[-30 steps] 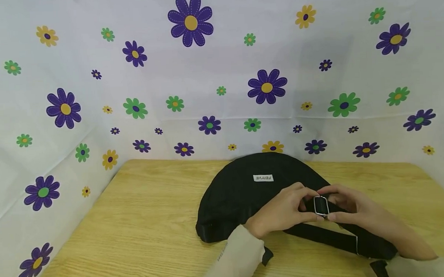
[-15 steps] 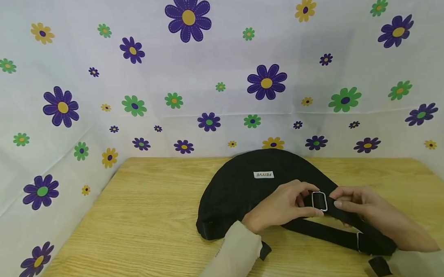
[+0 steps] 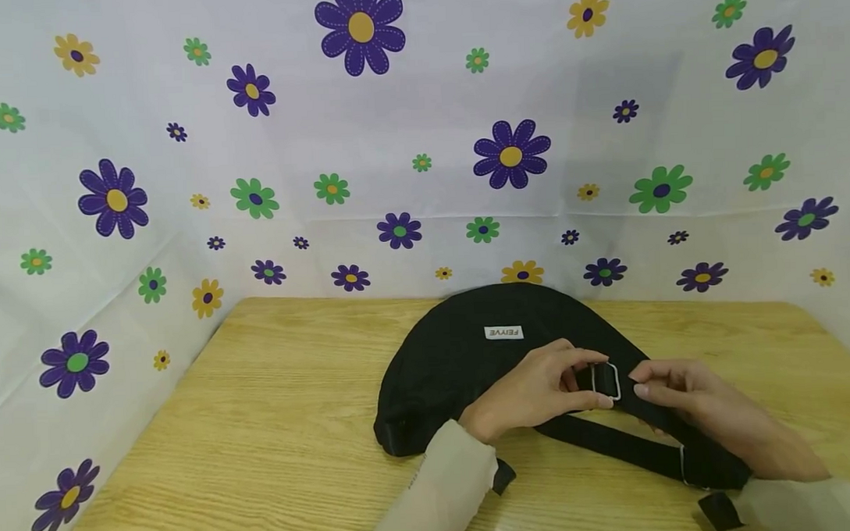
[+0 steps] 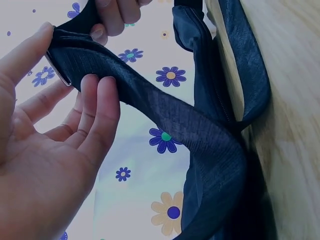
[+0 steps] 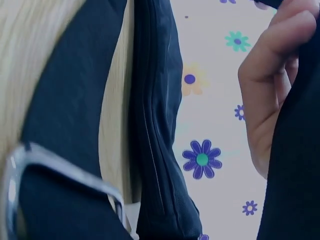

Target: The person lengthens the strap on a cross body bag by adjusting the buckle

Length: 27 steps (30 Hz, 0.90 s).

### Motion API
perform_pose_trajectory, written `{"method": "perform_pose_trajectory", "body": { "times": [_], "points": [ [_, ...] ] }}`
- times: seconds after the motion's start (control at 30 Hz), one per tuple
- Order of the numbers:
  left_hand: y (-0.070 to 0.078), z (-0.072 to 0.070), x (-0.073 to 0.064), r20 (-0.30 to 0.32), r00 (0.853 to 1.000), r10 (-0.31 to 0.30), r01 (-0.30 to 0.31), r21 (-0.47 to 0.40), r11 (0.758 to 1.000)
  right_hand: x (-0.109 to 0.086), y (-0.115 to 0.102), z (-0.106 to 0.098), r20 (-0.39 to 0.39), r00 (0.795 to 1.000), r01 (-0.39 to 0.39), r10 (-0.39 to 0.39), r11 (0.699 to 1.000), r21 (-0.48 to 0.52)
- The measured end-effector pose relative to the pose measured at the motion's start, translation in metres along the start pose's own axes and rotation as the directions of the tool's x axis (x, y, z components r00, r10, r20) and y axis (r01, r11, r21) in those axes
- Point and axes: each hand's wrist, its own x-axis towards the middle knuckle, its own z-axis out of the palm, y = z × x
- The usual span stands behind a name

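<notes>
A black half-round bag with a white label lies on the wooden table. Thumb and fingertips of my left hand pinch a silver rectangular slider buckle on the bag's black strap. Just right of the buckle, my right hand pinches the same strap between thumb and forefinger. From there the strap runs down to the right and loops back left, passing a second metal buckle. In the right wrist view, strap fabric hides part of the right hand.
The wooden table reaches back to a white cloth printed with purple, green and yellow flowers. Short black strap ends stick out by the right sleeve and near the left sleeve.
My right hand has left the buckle's edge and now pinches the strap to its right. The left hand keeps the buckle, which has shifted slightly left and turned. The view has tilted a little.
</notes>
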Motion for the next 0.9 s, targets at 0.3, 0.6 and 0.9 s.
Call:
{"method": "perform_pose_trajectory", "body": {
  "times": [0.3, 0.6, 0.9],
  "points": [
    [0.001, 0.007, 0.001, 0.018, 0.999, 0.031, -0.03, -0.066, 0.997, 0.009, 0.002, 0.014, -0.023, 0.996, 0.087, -0.087, 0.996, 0.014],
    [-0.002, -0.002, 0.0, 0.014, 0.999, 0.034, -0.033, -0.102, 0.994, 0.005, 0.004, 0.001, 0.136, 0.987, 0.072, -0.087, 0.991, 0.116],
    [-0.006, -0.01, -0.002, -0.026, 1.0, -0.012, 0.009, -0.135, 0.991, -0.006, 0.002, -0.013, 0.129, 0.992, 0.001, -0.004, 1.0, 0.028]
  ]
}}
